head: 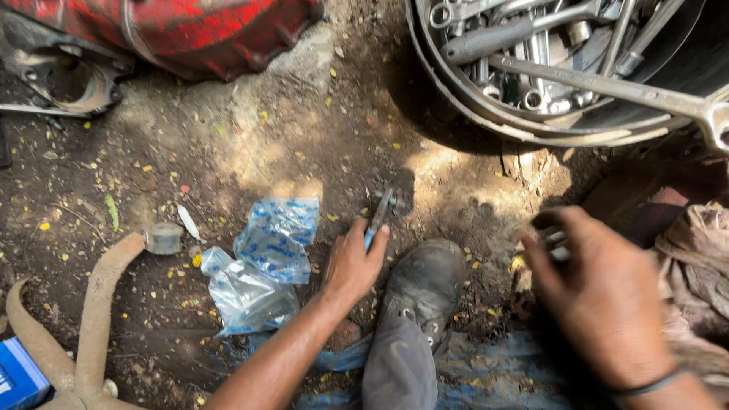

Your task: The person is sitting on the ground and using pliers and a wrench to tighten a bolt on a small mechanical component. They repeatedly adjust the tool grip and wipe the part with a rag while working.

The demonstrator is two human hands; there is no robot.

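Observation:
My left hand (351,262) grips a pair of blue-handled pliers (380,214) just above the dirt ground, jaws pointing away from me. My right hand (600,292), wearing a dark wristband, is closed around a small metal part (557,244); blur hides what the part is. My black worn shoe (424,288) rests between the two hands. Two clear plastic bags with blue print (262,266) lie on the soil just left of my left hand.
A round metal tub (486,114) holding several wrenches and sockets sits at the top right. Red machinery (175,30) is at the top left. A curved rusty pipe (95,304) and a blue box (19,376) lie bottom left. Dirty cloth (695,258) is at the right edge.

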